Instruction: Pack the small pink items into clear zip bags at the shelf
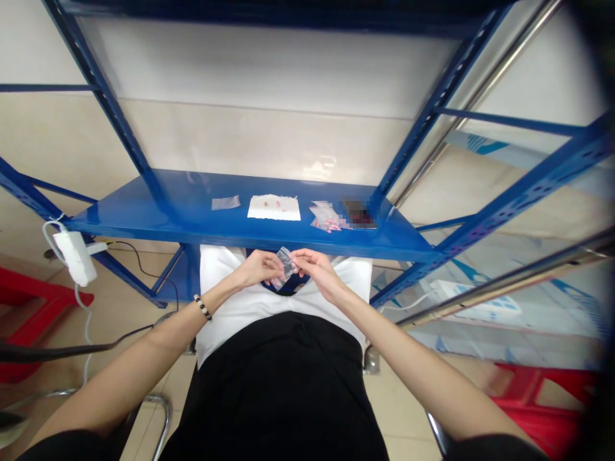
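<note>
Just in front of the blue shelf's edge, over my lap, both hands pinch one small clear plastic bag (287,261). My left hand (257,269) grips its lower left side, with fingers closed on the film. At its upper right side, my right hand (317,269) has thumb and fingertips closed on it. Whatever may be inside the bag is too small to make out. Beyond my hands, a white paper sheet (273,214) lies on the shelf with a few tiny reddish bits on it.
The blue metal shelf (192,192) carries a flat clear bag (225,203), bags with pink-and-white contents (325,216) and a blurred dark flat object (358,213). Blue uprights stand on both sides. A white power strip (75,257) hangs at left, with red stools (29,307) nearby.
</note>
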`<state>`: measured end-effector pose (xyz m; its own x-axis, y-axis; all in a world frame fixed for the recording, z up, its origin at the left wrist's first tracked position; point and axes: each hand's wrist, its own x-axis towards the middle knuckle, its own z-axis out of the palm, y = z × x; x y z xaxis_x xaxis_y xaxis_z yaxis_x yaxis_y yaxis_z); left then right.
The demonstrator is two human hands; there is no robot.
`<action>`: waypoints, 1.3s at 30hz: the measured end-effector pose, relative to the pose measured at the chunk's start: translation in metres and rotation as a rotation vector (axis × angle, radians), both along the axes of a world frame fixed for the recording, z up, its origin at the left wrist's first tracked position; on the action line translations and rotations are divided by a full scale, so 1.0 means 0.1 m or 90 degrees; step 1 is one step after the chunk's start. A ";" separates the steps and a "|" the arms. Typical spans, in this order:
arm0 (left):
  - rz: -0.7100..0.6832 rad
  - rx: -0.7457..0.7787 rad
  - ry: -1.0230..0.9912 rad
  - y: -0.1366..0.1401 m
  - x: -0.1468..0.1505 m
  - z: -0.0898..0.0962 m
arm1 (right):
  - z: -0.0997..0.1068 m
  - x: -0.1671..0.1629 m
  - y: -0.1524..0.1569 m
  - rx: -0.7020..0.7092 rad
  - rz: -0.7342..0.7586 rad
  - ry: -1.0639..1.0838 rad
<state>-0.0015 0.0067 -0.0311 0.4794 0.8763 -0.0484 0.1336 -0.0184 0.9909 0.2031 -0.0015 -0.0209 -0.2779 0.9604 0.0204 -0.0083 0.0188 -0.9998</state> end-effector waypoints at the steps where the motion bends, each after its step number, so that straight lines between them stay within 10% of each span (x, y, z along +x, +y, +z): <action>1: -0.003 0.004 0.013 -0.01 -0.01 0.00 | 0.01 0.02 0.01 -0.013 0.028 -0.014; 10: 0.060 -0.026 -0.064 0.04 -0.04 0.01 | 0.08 0.09 0.06 -0.062 0.092 0.032; 17: 0.318 0.321 0.103 -0.03 0.01 -0.06 | 0.03 0.09 0.06 -0.092 0.040 0.079; 24: 0.087 0.229 0.002 -0.16 0.14 0.03 | 0.00 0.01 -0.02 -0.040 0.067 0.056; 39: 0.051 0.231 0.038 -0.18 0.11 0.12 | 0.04 0.00 -0.05 0.063 0.117 -0.025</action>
<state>0.0095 -0.0115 -0.0187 0.4150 0.8758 0.2464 0.2059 -0.3542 0.9122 0.2031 -0.0069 -0.0170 -0.4507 0.8872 0.0982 0.0182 0.1191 -0.9927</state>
